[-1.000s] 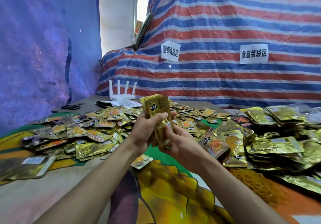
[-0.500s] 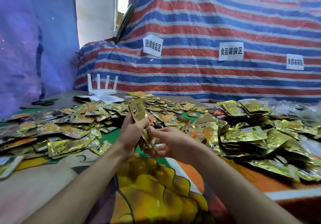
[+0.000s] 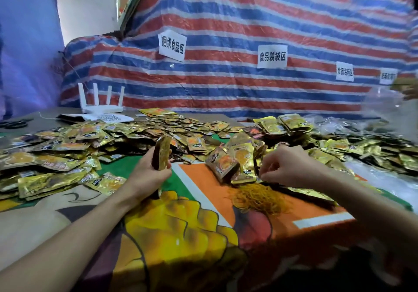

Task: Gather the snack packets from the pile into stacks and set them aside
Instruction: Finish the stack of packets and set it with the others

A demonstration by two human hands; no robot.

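Note:
My left hand (image 3: pixel 148 172) grips a thick stack of gold snack packets (image 3: pixel 161 153), held upright and edge-on above the table. My right hand (image 3: pixel 287 168) has come off the stack and hovers, fingers curled downward, just over a heap of orange rubber bands (image 3: pixel 256 199). I cannot tell whether its fingertips pinch a band. A wide pile of loose gold packets (image 3: pixel 67 149) covers the table's left and far side. Finished stacks (image 3: pixel 287 123) lie at the back right, and two bundled stacks (image 3: pixel 235 162) lean beside my right hand.
A colourful printed cloth (image 3: pixel 172 228) covers the near table. A white router (image 3: pixel 101 101) and papers sit at the back left, with scissors (image 3: pixel 15 123) further left. Clear plastic bags (image 3: pixel 384 106) lie far right, where another person's hand (image 3: pixel 409 90) shows. A striped tarp (image 3: pixel 226 31) rises behind.
Both hands held the stack together before. Now my right hand has let go and moved right and down to the rubber bands, while my left hand keeps the stack. My view swung right.

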